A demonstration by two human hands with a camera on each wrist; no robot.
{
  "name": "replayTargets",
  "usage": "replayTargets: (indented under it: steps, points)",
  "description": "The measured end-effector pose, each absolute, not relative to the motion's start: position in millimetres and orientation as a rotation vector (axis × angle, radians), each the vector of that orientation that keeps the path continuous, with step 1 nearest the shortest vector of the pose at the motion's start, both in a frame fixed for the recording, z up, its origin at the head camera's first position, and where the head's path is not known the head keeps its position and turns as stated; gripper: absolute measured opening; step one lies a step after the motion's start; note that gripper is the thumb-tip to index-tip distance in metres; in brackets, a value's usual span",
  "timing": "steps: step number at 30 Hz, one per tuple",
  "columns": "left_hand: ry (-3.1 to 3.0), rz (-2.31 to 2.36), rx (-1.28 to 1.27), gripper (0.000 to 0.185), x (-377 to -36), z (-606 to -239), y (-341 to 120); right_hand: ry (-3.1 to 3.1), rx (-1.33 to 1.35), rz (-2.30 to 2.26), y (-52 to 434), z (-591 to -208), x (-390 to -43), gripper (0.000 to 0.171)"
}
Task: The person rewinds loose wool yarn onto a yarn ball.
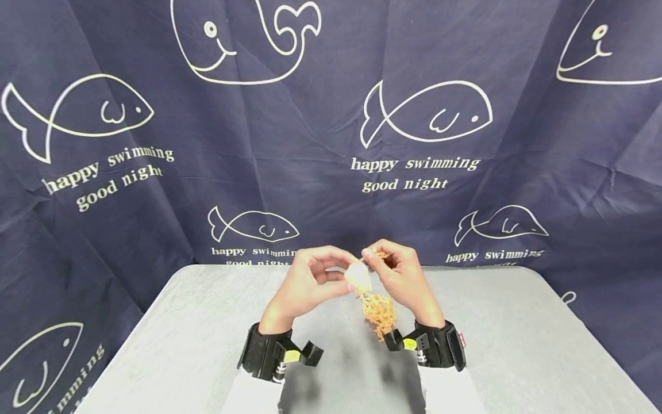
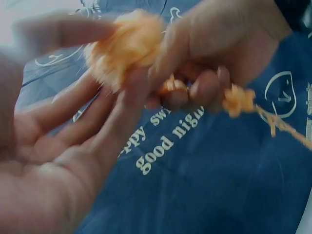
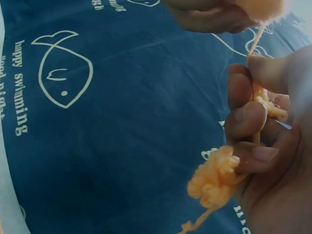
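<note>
Together, two hands, left hand (image 1: 309, 282) and right hand (image 1: 400, 276), on one yarn ball (image 1: 358, 277)

Both hands meet above the middle of the grey counter (image 1: 181, 333), the left hand (image 1: 305, 284) and right hand (image 1: 400, 279) close together, so no passage lies between them: the pale orange yarn ball (image 1: 358, 277) fills that gap. A loose yarn tangle (image 1: 380, 313) hangs below the right hand, over the counter's centre. The counter lies open to the left and right of the wrists. Behind, the dark blue fish-print cloth (image 1: 331, 144) walls off the far edge.
</note>
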State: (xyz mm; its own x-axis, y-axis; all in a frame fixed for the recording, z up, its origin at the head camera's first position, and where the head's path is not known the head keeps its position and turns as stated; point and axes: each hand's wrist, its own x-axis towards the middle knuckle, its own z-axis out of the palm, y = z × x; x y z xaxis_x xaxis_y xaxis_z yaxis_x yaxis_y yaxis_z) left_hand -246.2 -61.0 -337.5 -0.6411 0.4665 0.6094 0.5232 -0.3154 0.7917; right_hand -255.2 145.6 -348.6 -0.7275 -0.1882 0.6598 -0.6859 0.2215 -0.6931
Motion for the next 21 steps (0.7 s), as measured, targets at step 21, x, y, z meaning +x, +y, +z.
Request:
replayTargets:
  steps: [21]
  points:
    - [-1.410,-2.169,-0.429,0.024,-254.9,-337.1,-53.6,-2.324,1.043,1.296,121.9,-347.8,-245.2,0.020]
